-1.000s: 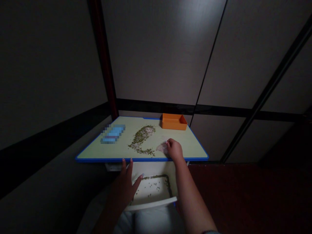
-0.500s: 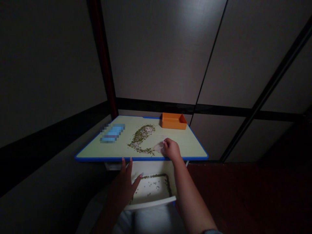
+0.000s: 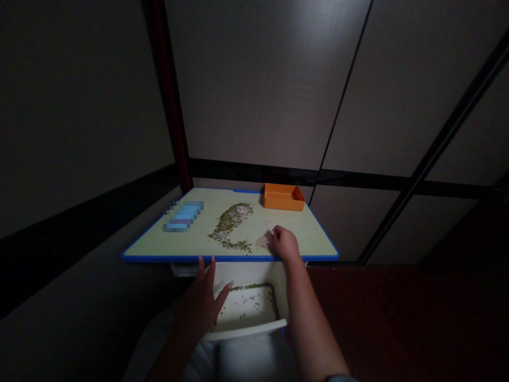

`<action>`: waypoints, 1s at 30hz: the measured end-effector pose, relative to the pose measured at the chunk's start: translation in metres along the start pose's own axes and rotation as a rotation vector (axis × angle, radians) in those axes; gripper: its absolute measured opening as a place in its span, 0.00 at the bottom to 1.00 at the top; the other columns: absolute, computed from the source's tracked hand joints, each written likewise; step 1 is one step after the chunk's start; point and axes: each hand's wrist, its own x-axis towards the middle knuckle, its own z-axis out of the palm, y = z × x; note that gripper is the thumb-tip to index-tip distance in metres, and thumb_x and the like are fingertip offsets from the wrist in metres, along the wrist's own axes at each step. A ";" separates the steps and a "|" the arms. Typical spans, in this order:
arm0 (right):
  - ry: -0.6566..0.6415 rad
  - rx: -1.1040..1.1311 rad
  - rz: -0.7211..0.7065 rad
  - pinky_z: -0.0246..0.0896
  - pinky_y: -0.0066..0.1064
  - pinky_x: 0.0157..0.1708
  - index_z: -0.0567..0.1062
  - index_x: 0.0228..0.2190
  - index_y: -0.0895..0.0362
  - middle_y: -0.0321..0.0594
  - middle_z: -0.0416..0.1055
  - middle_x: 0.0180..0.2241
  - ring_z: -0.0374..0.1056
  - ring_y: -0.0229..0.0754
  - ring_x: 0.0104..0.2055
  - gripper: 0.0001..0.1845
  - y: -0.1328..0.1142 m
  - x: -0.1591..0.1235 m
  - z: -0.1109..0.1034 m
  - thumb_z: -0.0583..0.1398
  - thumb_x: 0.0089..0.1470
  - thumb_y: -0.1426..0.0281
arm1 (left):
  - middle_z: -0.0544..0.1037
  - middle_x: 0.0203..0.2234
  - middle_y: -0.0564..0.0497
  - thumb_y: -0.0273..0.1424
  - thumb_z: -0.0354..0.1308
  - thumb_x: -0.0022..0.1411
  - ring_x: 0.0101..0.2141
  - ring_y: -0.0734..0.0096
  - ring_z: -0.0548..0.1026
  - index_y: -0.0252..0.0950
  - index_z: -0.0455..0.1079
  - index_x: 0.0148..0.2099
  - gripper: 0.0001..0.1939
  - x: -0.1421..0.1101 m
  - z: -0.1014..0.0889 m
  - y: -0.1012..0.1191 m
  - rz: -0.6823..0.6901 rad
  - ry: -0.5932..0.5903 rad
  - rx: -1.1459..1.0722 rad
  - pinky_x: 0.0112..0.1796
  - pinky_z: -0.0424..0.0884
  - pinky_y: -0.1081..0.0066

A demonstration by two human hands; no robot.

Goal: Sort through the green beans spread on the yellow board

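My right hand [image 3: 286, 244] is on the right half of the tabletop, near its front edge. Its thumb and fingers are pinched together; whatever lies between them is too small to make out. Just left of those fingertips is a pale pinkish-white patch [image 3: 263, 242], perhaps fine grains. A curved heap of small green beans mixed with pale bits [image 3: 228, 223] spreads further left. My left hand [image 3: 204, 302] rests at the left side of the pulled-out white drawer [image 3: 238, 335], fingers spread, two fingertips up by the table edge. Green beans line the drawer's inner edges, some scattered over its floor.
An orange open box [image 3: 283, 198] stands at the back right of the blue-edged table [image 3: 159, 246]. A blurred-out light blue item [image 3: 183, 216] lies at the left. Panelled walls [image 3: 254, 95] close in behind and to the left.
My right hand has shifted a little to the right, still pinched. The pale patch beside its fingers looks smaller. My left hand has hardly moved.
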 end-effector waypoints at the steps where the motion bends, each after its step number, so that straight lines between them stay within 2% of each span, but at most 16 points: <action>1: -0.004 -0.010 -0.003 0.45 0.28 0.29 0.75 0.35 0.53 0.40 0.77 0.33 0.67 0.39 0.33 0.10 0.000 0.000 0.000 0.54 0.59 0.67 | 0.46 0.66 0.28 0.47 0.46 0.62 0.56 0.49 0.69 0.29 0.51 0.66 0.37 0.000 0.000 0.000 -0.006 -0.005 0.004 0.50 0.70 0.58; 5: -0.027 -0.005 -0.042 0.47 0.27 0.31 0.76 0.34 0.53 0.40 0.77 0.33 0.68 0.39 0.34 0.09 -0.001 -0.002 0.000 0.55 0.59 0.67 | 0.47 0.67 0.30 0.47 0.47 0.62 0.55 0.50 0.70 0.31 0.51 0.66 0.36 0.000 0.002 -0.001 -0.006 0.011 0.014 0.49 0.71 0.59; 9: -0.070 0.094 -0.118 0.49 0.26 0.31 0.76 0.33 0.54 0.38 0.77 0.32 0.68 0.38 0.33 0.09 -0.004 -0.003 0.000 0.55 0.59 0.68 | 0.48 0.66 0.29 0.47 0.49 0.61 0.55 0.50 0.70 0.31 0.51 0.66 0.37 0.000 0.006 -0.004 0.027 0.053 0.004 0.50 0.70 0.58; 13: -0.104 0.130 -0.149 0.50 0.25 0.31 0.76 0.33 0.54 0.38 0.77 0.32 0.68 0.37 0.33 0.09 -0.007 -0.004 0.001 0.55 0.59 0.69 | 0.48 0.66 0.29 0.46 0.48 0.62 0.56 0.49 0.69 0.30 0.51 0.66 0.36 0.001 0.005 -0.003 0.020 0.034 -0.007 0.50 0.70 0.57; 16: -0.073 0.083 -0.121 0.49 0.26 0.32 0.76 0.34 0.54 0.39 0.77 0.33 0.69 0.39 0.35 0.10 -0.008 -0.003 0.001 0.55 0.59 0.67 | 0.46 0.66 0.28 0.46 0.48 0.62 0.56 0.48 0.69 0.30 0.50 0.66 0.37 0.001 0.002 0.000 0.004 0.005 -0.013 0.50 0.70 0.57; 23: 0.034 0.047 0.044 0.48 0.27 0.31 0.75 0.34 0.54 0.40 0.77 0.34 0.69 0.39 0.35 0.11 -0.003 0.001 0.003 0.53 0.60 0.67 | 0.44 0.67 0.28 0.46 0.48 0.63 0.57 0.47 0.68 0.29 0.50 0.66 0.36 0.001 0.001 0.000 -0.005 -0.012 -0.017 0.51 0.69 0.57; 30: 0.008 0.082 -0.074 0.50 0.27 0.36 0.76 0.35 0.53 0.38 0.78 0.34 0.69 0.38 0.37 0.09 -0.009 -0.002 0.003 0.55 0.60 0.67 | 0.45 0.67 0.29 0.45 0.48 0.62 0.56 0.48 0.68 0.30 0.51 0.66 0.36 0.000 0.003 -0.001 -0.007 0.013 -0.031 0.50 0.70 0.56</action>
